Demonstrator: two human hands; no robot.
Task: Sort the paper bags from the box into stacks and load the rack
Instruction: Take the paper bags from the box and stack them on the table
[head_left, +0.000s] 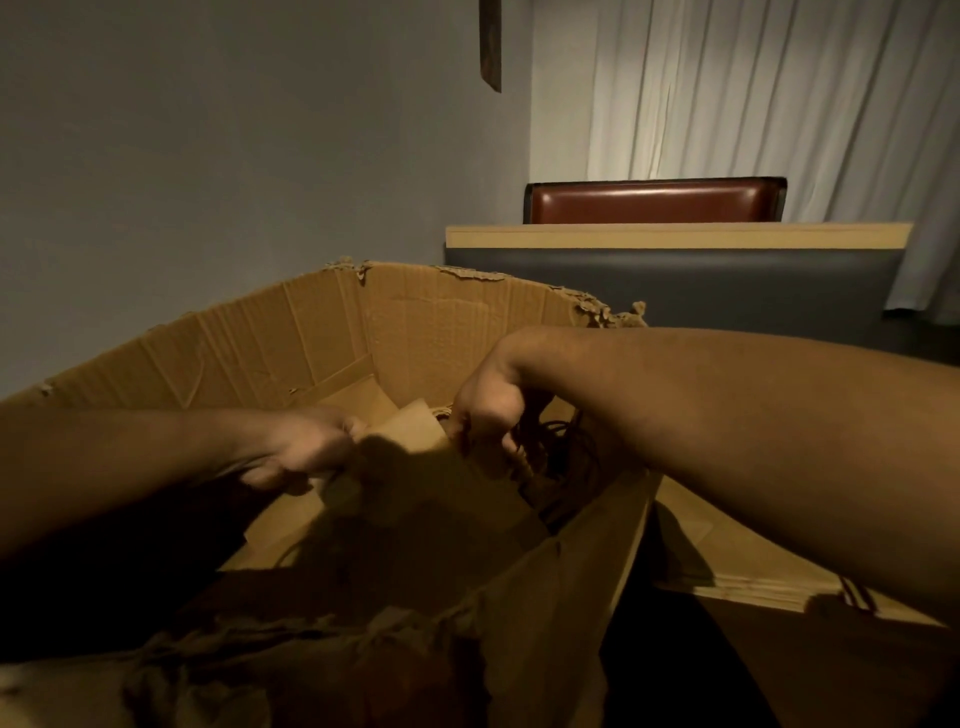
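Dim grey wall fills the upper left of the frame, pale curtains (727, 88) hang at the upper right, and below them sit a red-brown chair back (654, 200) and a light-edged table (675, 235). Across the middle and lower frame stands a large cardboard box (322, 332) with torn rims, open at the top. Both arms reach down into it. At centre, inside the box, lies a bundle of flat paper bags (415, 467), tilted and in shadow. The left hand (306, 449) has its fingers curled round the bundle's left edge; the right hand (488, 415) pinches its upper right corner, just beside a tangle of dark cord handles (556, 441). At the lower right, outside the box, a stack of flat bags (737, 582) already lies under the right forearm. No rack is in view. The bags look light, thin and floppy — likely to slide apart or crease if gripped by one corner, so a hold on both opposite edges, keeping the bundle squeezed flat, seems soundest — the cords would probably snag if pulled.
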